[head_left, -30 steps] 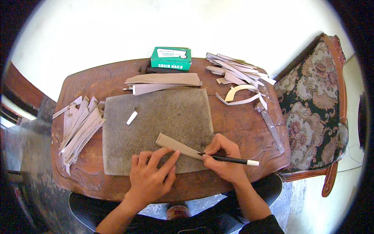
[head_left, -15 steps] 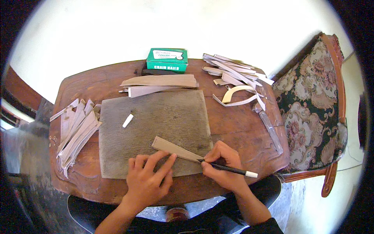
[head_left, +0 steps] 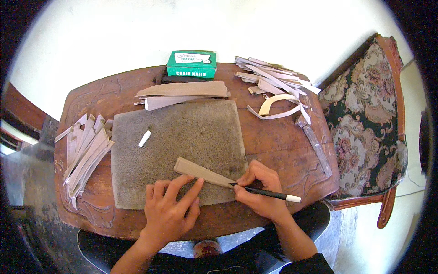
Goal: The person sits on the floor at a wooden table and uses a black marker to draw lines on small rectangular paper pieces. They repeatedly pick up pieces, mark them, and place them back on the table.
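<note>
A tapered beige strip lies slantwise on a dark, rough-surfaced mat. My left hand rests with fingers spread, its fingertips pressing the strip's lower edge. In my right hand is a black marker pen with a white end, gripped between thumb and fingers. The pen's tip touches the narrow right end of the strip. A small white pen cap lies loose on the mat, above and left of the strip.
Cut strips lie in a left pile, a back stack and a back-right heap. A green box stands at the far edge. Right of the mat is a worn knife-like tool; beyond the wooden table stands a floral chair.
The view has shifted slightly, so the table's things sit a little higher and to the left. Both hands keep their places on the strip and pen.
</note>
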A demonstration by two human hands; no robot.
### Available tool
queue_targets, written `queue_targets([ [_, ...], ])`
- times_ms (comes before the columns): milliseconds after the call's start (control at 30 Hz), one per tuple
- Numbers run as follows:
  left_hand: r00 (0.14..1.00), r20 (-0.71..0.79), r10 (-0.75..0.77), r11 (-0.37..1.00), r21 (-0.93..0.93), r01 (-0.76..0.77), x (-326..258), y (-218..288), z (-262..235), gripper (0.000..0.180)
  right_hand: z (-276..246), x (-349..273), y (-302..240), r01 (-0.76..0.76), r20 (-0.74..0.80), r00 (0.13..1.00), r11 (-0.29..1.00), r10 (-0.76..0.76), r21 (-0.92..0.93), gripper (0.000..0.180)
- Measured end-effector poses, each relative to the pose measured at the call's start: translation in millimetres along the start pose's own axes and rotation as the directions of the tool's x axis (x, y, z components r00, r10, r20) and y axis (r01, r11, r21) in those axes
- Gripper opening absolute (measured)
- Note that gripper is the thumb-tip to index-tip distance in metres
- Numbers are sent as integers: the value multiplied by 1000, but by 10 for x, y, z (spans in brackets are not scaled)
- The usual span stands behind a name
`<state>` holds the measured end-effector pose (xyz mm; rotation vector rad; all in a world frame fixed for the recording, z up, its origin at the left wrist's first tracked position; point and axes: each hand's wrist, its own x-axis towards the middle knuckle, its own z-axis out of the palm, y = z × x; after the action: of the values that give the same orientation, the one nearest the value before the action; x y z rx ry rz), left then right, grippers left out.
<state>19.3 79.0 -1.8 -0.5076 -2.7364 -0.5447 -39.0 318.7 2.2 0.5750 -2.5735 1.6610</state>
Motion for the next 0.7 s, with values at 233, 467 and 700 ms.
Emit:
queue_targets([
  [233,1000,7,-10,1000,-20,10,-12,-6,4,47,11,3,-36,-54,10,998,999,54,-4,21],
  [467,1000,14,-16,1000,-20,16,-6,0,12,48,14,15,-50,-57,-2,998,998,57,-14,21],
  [700,1000,-9,4,1000,-8,-4,-8,-14,4,49,19,12,-45,-68,14,998,997,68,-22,23],
])
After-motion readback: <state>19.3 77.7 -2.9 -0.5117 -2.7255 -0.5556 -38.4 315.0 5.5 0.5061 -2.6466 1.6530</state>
